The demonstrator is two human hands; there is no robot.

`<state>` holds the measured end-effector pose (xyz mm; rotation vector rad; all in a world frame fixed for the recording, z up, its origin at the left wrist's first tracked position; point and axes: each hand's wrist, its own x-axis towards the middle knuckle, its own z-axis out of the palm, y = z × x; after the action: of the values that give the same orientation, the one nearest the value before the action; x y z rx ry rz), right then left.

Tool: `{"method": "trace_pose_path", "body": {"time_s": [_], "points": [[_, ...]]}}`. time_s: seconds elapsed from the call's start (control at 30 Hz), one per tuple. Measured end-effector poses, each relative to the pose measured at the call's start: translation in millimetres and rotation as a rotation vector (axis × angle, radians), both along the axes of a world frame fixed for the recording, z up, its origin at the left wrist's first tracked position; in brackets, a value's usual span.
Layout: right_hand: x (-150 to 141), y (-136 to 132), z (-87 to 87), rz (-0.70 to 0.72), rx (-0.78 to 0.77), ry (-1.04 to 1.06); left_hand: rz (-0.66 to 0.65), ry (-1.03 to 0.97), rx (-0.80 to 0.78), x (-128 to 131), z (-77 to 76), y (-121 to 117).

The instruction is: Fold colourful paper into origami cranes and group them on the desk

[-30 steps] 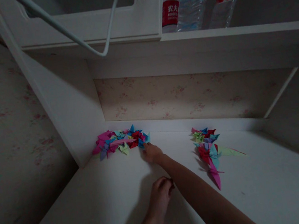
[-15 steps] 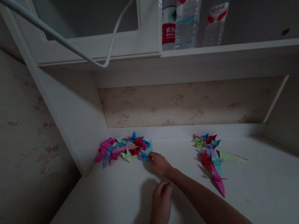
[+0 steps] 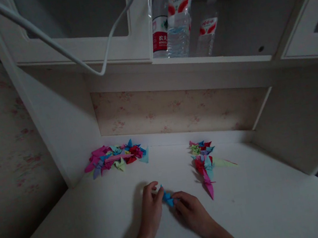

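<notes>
A small blue folded-paper piece, apparently an origami crane (image 3: 168, 199), is just above the white desk between my hands. My right hand (image 3: 189, 209) pinches its right end between thumb and fingers. At its left end is my left hand (image 3: 152, 204), thumb close against the paper and fingers bent but apart; whether the thumb touches it I cannot tell. Back on the left lies a heap of colourful paper cranes (image 3: 114, 158) in pink, blue, red and pale green. Another group of paper cranes (image 3: 203, 164) lies to the right, with a pink one in front.
The white desk (image 3: 263, 207) runs under a cabinet shelf (image 3: 212, 59) holding several plastic bottles (image 3: 177, 21). A white cable (image 3: 63, 51) hangs across the upper left. Side panels (image 3: 56, 125) bound the desk, with flowered wallpaper (image 3: 160, 111) behind.
My right hand has drawn the blue crane from the left heap toward me. My left hand has moved up beside it, its fingers loosened. The view has shifted right.
</notes>
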<state>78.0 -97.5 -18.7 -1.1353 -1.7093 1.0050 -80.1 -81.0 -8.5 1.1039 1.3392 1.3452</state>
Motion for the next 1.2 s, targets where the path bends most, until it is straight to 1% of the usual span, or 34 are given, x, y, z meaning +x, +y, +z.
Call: {"method": "trace_pose_path", "body": {"time_s": [0.13, 0.27, 0.4, 0.47, 0.67, 0.87, 1.03, 1.2], "points": [[17.1, -8.4, -3.2, -0.103, -0.034, 0.086, -0.186, 0.107, 0.055, 9.1, -5.9, -4.4], [20.1, -5.5, -8.0, -0.196, -0.098, 0.212, -0.238, 0.113, 0.012, 9.9, -9.1, -5.5], [18.3, -2.5, -12.5, -0.203, -0.118, 0.344, -0.22, 0.11, 0.003, 5.2, -7.7, -4.9], [18.3, -1.9, -13.6, -0.197, -0.132, 0.372, -0.201, 0.111, -0.002, 3.6, -7.2, -4.6], [19.0, -0.6, -16.1, -0.173, -0.153, 0.365, -0.182, 0.125, 0.012, 2.1, -5.6, -6.1], [16.9, -0.4, -16.0, -0.202, -0.174, 0.369, -0.183, 0.099, -0.004, 1.8, -3.5, -5.7], [17.7, -2.0, -12.7, -0.221, -0.156, 0.354, -0.211, 0.11, -0.011, 0.7, -3.6, -5.2], [18.0, -2.5, -11.2, -0.245, -0.159, 0.362, -0.237, 0.148, -0.023, 0.6, 0.9, -6.7]]}}
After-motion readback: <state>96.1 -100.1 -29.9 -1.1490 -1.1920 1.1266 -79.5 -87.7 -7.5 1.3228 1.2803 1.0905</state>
